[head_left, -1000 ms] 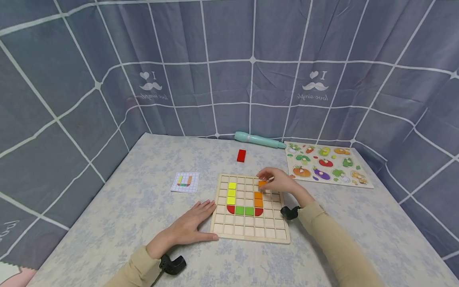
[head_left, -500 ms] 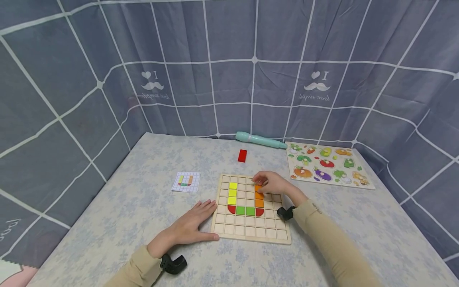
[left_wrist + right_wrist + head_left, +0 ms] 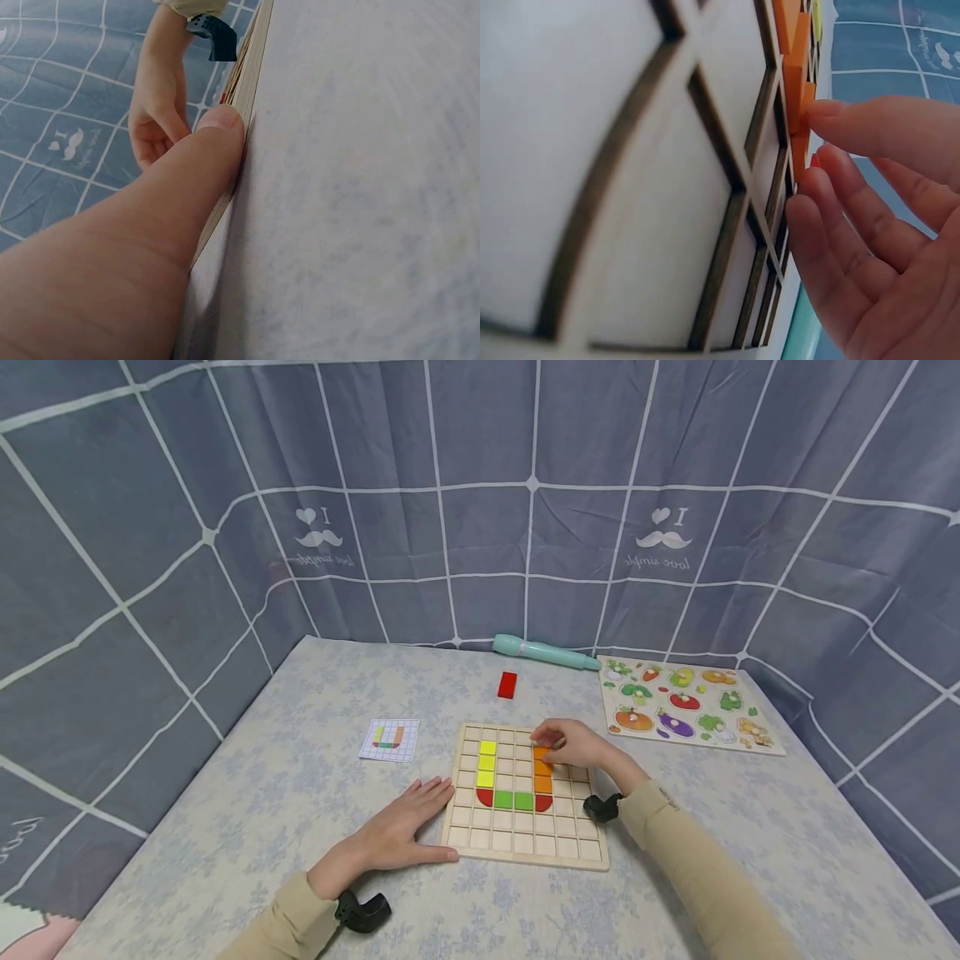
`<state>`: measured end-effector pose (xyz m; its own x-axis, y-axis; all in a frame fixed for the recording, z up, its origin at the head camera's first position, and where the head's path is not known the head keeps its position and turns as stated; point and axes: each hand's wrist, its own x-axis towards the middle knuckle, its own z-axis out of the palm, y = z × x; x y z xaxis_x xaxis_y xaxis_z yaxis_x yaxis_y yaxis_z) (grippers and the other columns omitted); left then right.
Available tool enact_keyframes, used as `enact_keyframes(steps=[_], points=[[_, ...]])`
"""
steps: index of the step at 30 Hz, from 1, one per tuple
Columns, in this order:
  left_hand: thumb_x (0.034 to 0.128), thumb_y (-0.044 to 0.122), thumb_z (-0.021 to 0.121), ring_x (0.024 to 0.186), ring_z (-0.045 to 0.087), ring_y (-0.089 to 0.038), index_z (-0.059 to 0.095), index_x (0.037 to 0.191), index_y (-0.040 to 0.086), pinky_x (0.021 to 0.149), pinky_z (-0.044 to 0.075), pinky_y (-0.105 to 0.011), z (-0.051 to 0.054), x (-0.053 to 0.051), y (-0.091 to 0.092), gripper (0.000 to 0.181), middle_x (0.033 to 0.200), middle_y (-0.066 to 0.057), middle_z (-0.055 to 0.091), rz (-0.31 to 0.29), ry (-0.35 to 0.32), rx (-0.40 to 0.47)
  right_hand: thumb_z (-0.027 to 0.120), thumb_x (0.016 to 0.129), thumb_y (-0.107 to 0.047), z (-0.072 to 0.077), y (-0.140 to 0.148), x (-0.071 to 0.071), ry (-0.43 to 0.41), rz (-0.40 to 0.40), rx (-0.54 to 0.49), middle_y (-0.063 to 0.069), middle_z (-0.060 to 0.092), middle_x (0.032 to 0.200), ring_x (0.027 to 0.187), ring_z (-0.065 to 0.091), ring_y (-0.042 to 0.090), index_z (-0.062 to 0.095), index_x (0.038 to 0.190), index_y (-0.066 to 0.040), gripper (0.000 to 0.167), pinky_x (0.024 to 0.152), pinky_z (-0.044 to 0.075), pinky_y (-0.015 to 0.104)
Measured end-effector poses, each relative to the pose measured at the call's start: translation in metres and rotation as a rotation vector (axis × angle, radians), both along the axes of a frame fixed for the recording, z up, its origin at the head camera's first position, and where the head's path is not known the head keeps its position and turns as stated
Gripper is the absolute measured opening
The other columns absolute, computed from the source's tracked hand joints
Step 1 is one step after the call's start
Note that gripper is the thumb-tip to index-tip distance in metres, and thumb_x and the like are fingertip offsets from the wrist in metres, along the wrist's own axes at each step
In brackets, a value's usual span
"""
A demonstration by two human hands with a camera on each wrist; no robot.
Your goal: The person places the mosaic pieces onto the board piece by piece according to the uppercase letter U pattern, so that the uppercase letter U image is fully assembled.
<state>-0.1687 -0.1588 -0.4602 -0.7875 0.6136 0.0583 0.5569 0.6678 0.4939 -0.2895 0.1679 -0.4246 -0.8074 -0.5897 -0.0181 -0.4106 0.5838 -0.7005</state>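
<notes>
In the head view, a wooden grid board [image 3: 523, 841] lies on the table. It bears yellow tiles [image 3: 486, 764], green tiles [image 3: 513, 800], red rounded tiles [image 3: 484, 797] and orange tiles [image 3: 543, 784], laid out as a U. My right hand [image 3: 576, 747] is at the top of the orange column. Its thumb and curled fingers pinch the uppermost orange tile [image 3: 802, 142], partly hidden by them. My left hand [image 3: 393, 833] lies with straight, spread fingers at the board's left side. Its thumb [image 3: 221, 124] touches the board's front edge.
A printed pattern card [image 3: 389, 741] lies left of the board. Behind the board is a red block [image 3: 507, 685], with a teal microphone-shaped stick [image 3: 546, 653] along the curtain [image 3: 480, 552]. At the back right rests a vegetable peg puzzle [image 3: 611, 703].
My right hand has brought the orange tile down toward the front, up against the two lower orange ones, and then stayed almost still. The left hand keeps its place.
</notes>
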Motion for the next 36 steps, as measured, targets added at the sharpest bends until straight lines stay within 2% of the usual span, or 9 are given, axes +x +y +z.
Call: enact_keyframes(steps=[5,11,21,25,30,36], points=[[0.0805,0.067,0.056,0.142,0.013,-0.017,0.026,0.149,0.006,0.117,0.007,-0.035,0.0,-0.001,0.001,0.096,0.154,-0.004,0.021,-0.007,-0.008,0.003,0.066,0.086,-0.006,0.0,0.009,0.007,0.008,-0.008,0.016,0.01,0.062,0.106,0.097,0.057,0.025,0.062,0.11,-0.002,0.025,0.086,0.052,0.039],[0.0813,0.063,0.059,0.141,0.017,-0.022,0.029,0.147,0.003,0.117,0.011,-0.039,0.0,0.0,0.001,0.094,0.153,-0.007,0.024,-0.015,0.028,0.012,0.063,0.09,-0.012,0.001,0.016,0.016,0.029,0.005,0.046,0.005,0.065,0.105,0.095,0.059,0.021,0.066,0.108,-0.007,0.019,0.087,0.052,0.039],[0.0817,0.064,0.058,0.141,0.017,-0.022,0.029,0.147,0.003,0.117,0.011,-0.04,0.0,0.0,-0.001,0.094,0.153,-0.007,0.024,-0.013,0.026,0.007,0.056,0.095,-0.015,0.006,0.02,0.03,0.021,0.029,0.057,0.007,0.064,0.111,0.1,0.058,0.024,0.066,0.113,-0.008,0.022,0.086,0.05,0.041],[0.0817,0.063,0.058,0.141,0.017,-0.022,0.029,0.147,0.003,0.117,0.011,-0.04,0.0,0.0,-0.001,0.094,0.153,-0.008,0.024,-0.016,0.03,0.012,0.054,0.096,-0.014,0.008,0.021,0.032,0.031,0.043,0.059,0.009,0.063,0.113,0.099,0.058,0.024,0.065,0.114,-0.006,0.023,0.084,0.05,0.041],[0.0812,0.065,0.058,0.141,0.016,-0.02,0.029,0.147,0.004,0.117,0.01,-0.038,0.001,0.0,-0.001,0.094,0.153,-0.006,0.024,-0.01,0.023,0.005,0.054,0.096,-0.016,0.009,0.02,0.034,0.023,0.021,0.08,0.008,0.063,0.116,0.1,0.056,0.023,0.065,0.116,-0.008,0.024,0.083,0.047,0.039],[0.0817,0.063,0.058,0.141,0.017,-0.022,0.03,0.146,0.002,0.117,0.011,-0.041,0.0,-0.001,-0.001,0.094,0.153,-0.009,0.025,-0.015,0.03,0.01,0.056,0.095,-0.014,0.006,0.019,0.032,0.014,0.022,0.067,0.008,0.063,0.116,0.1,0.056,0.023,0.064,0.118,-0.008,0.025,0.084,0.048,0.04]])
